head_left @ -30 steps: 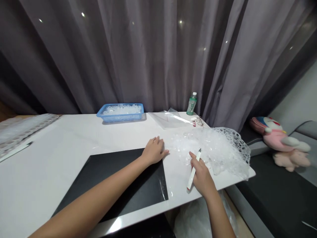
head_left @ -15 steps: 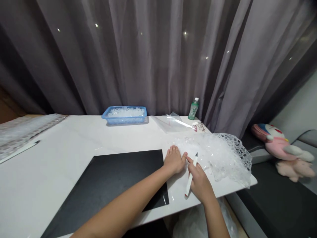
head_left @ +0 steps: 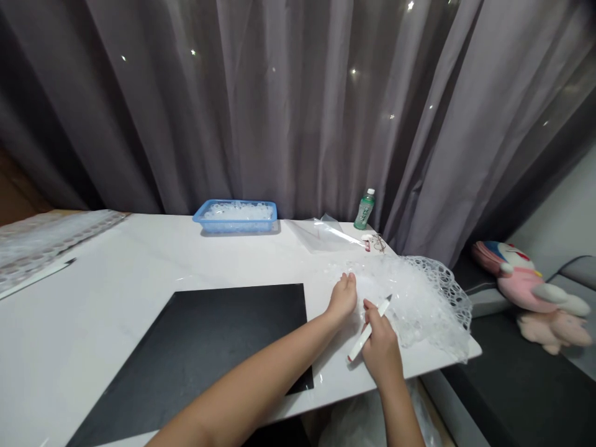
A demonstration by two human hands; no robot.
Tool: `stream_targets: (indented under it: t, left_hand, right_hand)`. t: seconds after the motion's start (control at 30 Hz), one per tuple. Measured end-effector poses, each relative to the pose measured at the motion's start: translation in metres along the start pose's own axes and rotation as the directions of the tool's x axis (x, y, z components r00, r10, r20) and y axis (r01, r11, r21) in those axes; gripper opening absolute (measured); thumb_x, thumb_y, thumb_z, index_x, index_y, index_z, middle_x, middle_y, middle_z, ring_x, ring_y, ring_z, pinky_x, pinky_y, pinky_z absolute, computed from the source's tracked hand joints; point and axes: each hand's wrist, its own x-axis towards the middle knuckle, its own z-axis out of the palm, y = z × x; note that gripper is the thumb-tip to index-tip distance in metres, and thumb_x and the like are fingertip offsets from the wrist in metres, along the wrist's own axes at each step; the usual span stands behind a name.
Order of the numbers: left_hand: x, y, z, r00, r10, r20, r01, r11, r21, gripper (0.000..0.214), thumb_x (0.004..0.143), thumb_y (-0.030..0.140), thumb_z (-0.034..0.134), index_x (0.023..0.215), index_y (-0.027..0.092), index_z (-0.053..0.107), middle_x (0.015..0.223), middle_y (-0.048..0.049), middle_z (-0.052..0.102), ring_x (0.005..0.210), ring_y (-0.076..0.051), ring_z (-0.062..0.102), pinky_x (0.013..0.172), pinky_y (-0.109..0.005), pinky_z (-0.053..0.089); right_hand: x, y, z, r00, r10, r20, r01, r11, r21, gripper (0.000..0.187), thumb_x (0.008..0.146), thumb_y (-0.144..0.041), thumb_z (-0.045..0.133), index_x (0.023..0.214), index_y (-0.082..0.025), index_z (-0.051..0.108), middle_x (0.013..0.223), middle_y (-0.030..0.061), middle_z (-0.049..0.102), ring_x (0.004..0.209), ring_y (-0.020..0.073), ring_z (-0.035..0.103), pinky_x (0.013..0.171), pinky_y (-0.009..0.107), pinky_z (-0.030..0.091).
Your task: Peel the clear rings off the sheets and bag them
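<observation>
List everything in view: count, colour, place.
Table: one, white, centre
Curtain: one, grey, behind
Lights: several, white, on curtain
Basket: one, blue, far edge, holding whitish pieces
Bottle: one, green, far right
Plastic sheet: one, clear, left of bottle
Small items: uncountable, partly red, before bottle
Scraps: one pile, whitish, table's right
Mat: one, black, near side
Holed sheeting: count unclear, whitish, table's left
Slim tool: one, white, beside sheeting
Sofa: one, grey-black, right
Plush toys: two, mostly pink, on sofa
Bag: count unclear, whitish, below table
Held tool: one, white, dark-tipped, right of mat
Left hand: one, bare, by scraps
Right hand: one, bare, around held tool
</observation>
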Motion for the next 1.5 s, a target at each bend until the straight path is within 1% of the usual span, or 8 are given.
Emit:
stream_targets:
  t: [0.2, 0.47, 0.7, 0.8, 1.03, 1.17, 1.3, 1.5]
  left_hand:
    - [0.011, 0.006, -0.022, 0.996, 0.037, 0.080, -0.055, 0.971, 0.233, 0.025, 0.086, 0.021, 0.046, 0.082, 0.014, 0.070, 0.098, -0.0094, 0.072, 0.112, -0.026, 0.059, 0.095, -0.036, 0.043]
    - [0.027, 0.027, -0.054, 0.933, 0.111, 0.342, -0.289, 0.797, 0.530, 0.020, 0.073, 0.009, 0.058, 0.086, 0.014, 0.073, 0.096, -0.0092, 0.072, 0.093, -0.026, 0.065, 0.087, -0.033, 0.046]
    - [0.038, 0.049, -0.063, 0.815, 0.120, 0.567, -0.504, 0.630, 0.591, 0.057, 0.072, -0.005, 0.044, 0.117, 0.023, 0.065, 0.124, -0.0029, 0.063, 0.109, -0.019, 0.061, 0.089, -0.024, 0.046]
    - [0.041, 0.056, -0.066, 0.796, 0.141, 0.589, -0.565, 0.523, 0.639, 0.048, 0.074, 0.000, 0.052, 0.113, 0.024, 0.066, 0.130, -0.0042, 0.058, 0.111, -0.022, 0.059, 0.088, -0.027, 0.046]
    - [0.040, 0.058, -0.066, 0.798, 0.141, 0.586, -0.597, 0.327, 0.733, 0.017, 0.081, 0.012, 0.056, 0.084, 0.016, 0.072, 0.100, -0.0101, 0.068, 0.093, -0.028, 0.065, 0.072, -0.031, 0.046]
    - [0.037, 0.050, -0.074, 0.756, 0.142, 0.639, -0.646, 0.315, 0.695, 0.028, 0.083, 0.010, 0.054, 0.101, 0.024, 0.070, 0.118, -0.0045, 0.065, 0.106, -0.024, 0.061, 0.081, -0.028, 0.046]
    - [0.040, 0.041, -0.094, 0.773, 0.161, 0.614, -0.626, 0.352, 0.696, 0.045, 0.084, 0.006, 0.050, 0.124, 0.026, 0.059, 0.137, -0.0033, 0.053, 0.113, -0.020, 0.059, 0.088, -0.024, 0.045]
    - [0.032, 0.034, -0.107, 0.792, 0.148, 0.592, -0.595, 0.407, 0.693, 0.037, 0.088, 0.018, 0.051, 0.120, 0.033, 0.062, 0.109, 0.0057, 0.070, 0.095, -0.013, 0.066, 0.080, -0.019, 0.046]
  right_hand:
    - [0.003, -0.003, 0.002, 0.999, -0.032, 0.004, 0.033, 0.998, -0.061, 0.050, 0.077, 0.000, 0.037, 0.120, -0.020, 0.054, 0.093, 0.0114, 0.063, 0.086, 0.0265, 0.058, 0.069, 0.037, 0.052]
    - [0.007, -0.007, -0.002, 0.998, -0.036, 0.047, 0.041, 0.994, -0.103, 0.046, 0.076, 0.001, 0.038, 0.115, -0.017, 0.054, 0.092, 0.0103, 0.063, 0.088, 0.0245, 0.058, 0.070, 0.036, 0.052]
    - [0.008, -0.007, -0.002, 0.997, -0.066, 0.049, 0.070, 0.993, -0.092, 0.046, 0.074, 0.001, 0.037, 0.112, -0.018, 0.054, 0.088, 0.0090, 0.062, 0.086, 0.0242, 0.058, 0.070, 0.036, 0.052]
    - [0.008, -0.007, -0.001, 0.996, -0.072, 0.047, 0.075, 0.994, -0.080, 0.044, 0.074, 0.001, 0.036, 0.110, -0.018, 0.055, 0.088, 0.0092, 0.062, 0.086, 0.0237, 0.058, 0.071, 0.036, 0.052]
    - [0.005, -0.004, 0.000, 0.998, -0.041, 0.057, 0.043, 0.998, -0.045, 0.039, 0.071, 0.004, 0.036, 0.095, -0.018, 0.058, 0.101, 0.0116, 0.063, 0.092, 0.0235, 0.058, 0.075, 0.035, 0.052]
    - [0.004, -0.002, -0.002, 0.995, -0.048, 0.086, 0.050, 0.999, -0.020, 0.044, 0.071, 0.004, 0.035, 0.100, -0.018, 0.059, 0.103, 0.0107, 0.064, 0.094, 0.0226, 0.059, 0.076, 0.034, 0.053]
    - [0.003, -0.003, -0.005, 0.993, -0.017, 0.118, 0.020, 1.000, -0.024, 0.043, 0.073, 0.003, 0.037, 0.104, -0.016, 0.060, 0.107, 0.0128, 0.065, 0.095, 0.0233, 0.060, 0.077, 0.035, 0.053]
    - [0.004, -0.005, -0.006, 0.994, -0.040, 0.104, 0.043, 0.999, -0.030, 0.037, 0.075, 0.000, 0.038, 0.101, -0.015, 0.060, 0.105, 0.0155, 0.066, 0.093, 0.0238, 0.063, 0.074, 0.035, 0.054]
